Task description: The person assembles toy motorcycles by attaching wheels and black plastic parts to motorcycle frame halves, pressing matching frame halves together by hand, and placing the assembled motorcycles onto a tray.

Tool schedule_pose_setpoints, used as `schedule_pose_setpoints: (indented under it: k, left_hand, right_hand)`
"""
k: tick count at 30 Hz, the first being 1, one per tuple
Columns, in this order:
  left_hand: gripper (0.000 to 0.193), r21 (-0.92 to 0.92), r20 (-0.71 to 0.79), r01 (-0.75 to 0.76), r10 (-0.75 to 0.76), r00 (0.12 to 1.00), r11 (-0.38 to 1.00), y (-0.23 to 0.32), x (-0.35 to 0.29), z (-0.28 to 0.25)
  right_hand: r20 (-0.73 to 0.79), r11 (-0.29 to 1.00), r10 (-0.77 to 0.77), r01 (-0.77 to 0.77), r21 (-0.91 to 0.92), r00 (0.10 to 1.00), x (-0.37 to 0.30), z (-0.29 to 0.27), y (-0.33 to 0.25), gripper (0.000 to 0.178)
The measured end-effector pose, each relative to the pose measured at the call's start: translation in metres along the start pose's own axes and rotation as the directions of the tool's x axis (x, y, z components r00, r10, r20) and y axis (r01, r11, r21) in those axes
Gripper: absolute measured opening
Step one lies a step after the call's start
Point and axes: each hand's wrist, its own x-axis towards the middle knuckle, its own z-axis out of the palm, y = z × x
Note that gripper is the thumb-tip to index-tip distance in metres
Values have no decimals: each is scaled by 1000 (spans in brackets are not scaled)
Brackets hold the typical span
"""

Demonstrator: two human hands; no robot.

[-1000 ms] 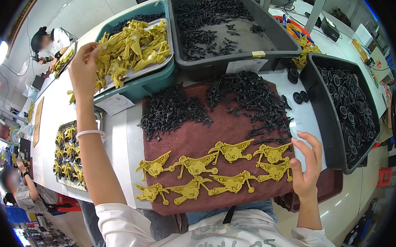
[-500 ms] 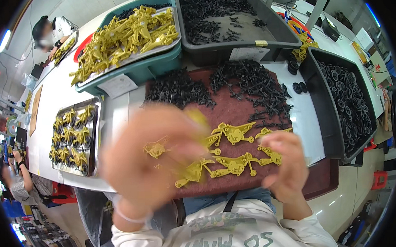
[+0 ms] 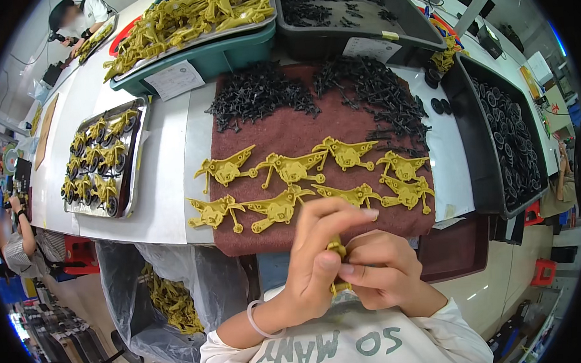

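Close in front of my shirt, my left hand (image 3: 317, 261) and my right hand (image 3: 386, 268) meet around one small yellow plastic part (image 3: 338, 287), mostly covered by fingers. Both thumbs press near it; my left forefinger reaches over toward the right hand. Just beyond, two rows of yellow toy motorcycle body pieces (image 3: 280, 208) lie on a dark red cloth (image 3: 262, 137). One piece in the near row is partly covered by my left hand. Past these rows, small black plastic parts (image 3: 261, 95) are heaped at the cloth's far side.
At left stands a metal tray (image 3: 135, 182) of yellow toy motorcycles with black wheels. A green bin (image 3: 233, 54) of yellow parts and a grey bin (image 3: 310, 44) of black parts stand behind. A black bin (image 3: 460, 122) of wheels is at right; a plastic-lined container (image 3: 126, 273) below left.
My left hand, blurred over the cloth's left part, has come down and right to the right hand. Both hands now meet on the yellow part. The view has tilted lower.
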Motion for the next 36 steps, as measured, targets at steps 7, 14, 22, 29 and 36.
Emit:
schedule_pose_setpoints:
  k: [7, 14, 22, 29, 36]
  left_hand:
    - [64, -172, 428, 512, -404, 808, 842, 14, -16, -11]
    - [62, -138, 453, 649, -534, 713, 749, 22, -29, -17]
    - [86, -456, 194, 448, -406, 893, 769, 11, -34, -45]
    - [40, -675, -30, 284, -410, 912, 681, 11, -33, -67]
    - [40, -599, 110, 321, -322, 940, 733, 1, -28, -49]
  right_hand:
    - [195, 979, 145, -169, 115, 970, 1, -24, -8, 37]
    - [245, 911, 264, -325, 254, 933, -17, -24, -12, 36]
    - [-283, 850, 473, -349, 394, 834, -25, -67, -3, 34]
    - [-460, 848, 530, -426, 317, 712, -39, -140, 30, 18]
    - [-629, 739, 632, -598, 311, 453, -73, -164, 63, 15]
